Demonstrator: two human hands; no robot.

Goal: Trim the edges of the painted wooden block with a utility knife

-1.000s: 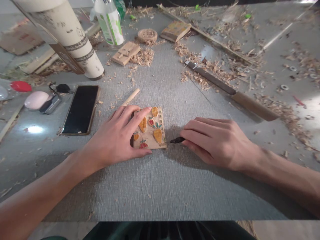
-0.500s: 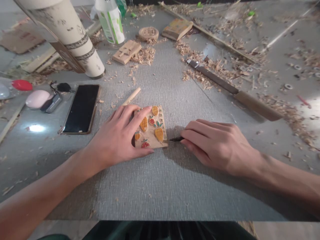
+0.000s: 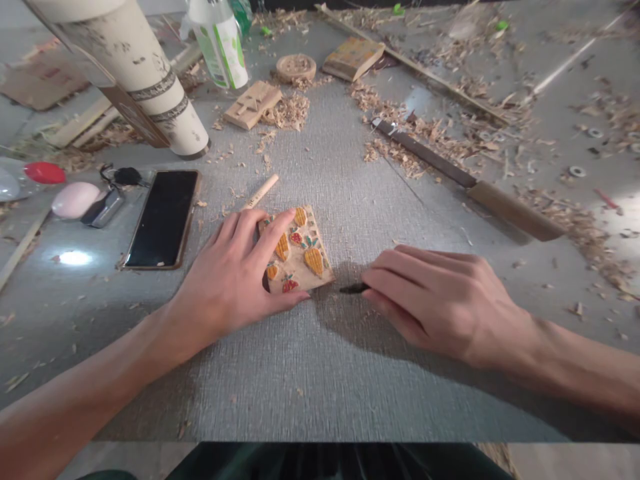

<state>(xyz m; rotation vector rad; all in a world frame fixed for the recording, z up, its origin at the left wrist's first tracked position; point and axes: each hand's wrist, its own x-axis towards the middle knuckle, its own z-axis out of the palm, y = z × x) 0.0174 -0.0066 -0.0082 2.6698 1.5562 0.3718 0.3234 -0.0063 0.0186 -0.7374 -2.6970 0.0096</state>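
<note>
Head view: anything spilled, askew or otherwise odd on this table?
Shavings lie strewn over the table, clumped beside the long tool: untidy. The block under the left hand sits turned, its near edge not parallel to the table's.

Bare forearms, dark greenish clothing

Carved block at a new slant
</note>
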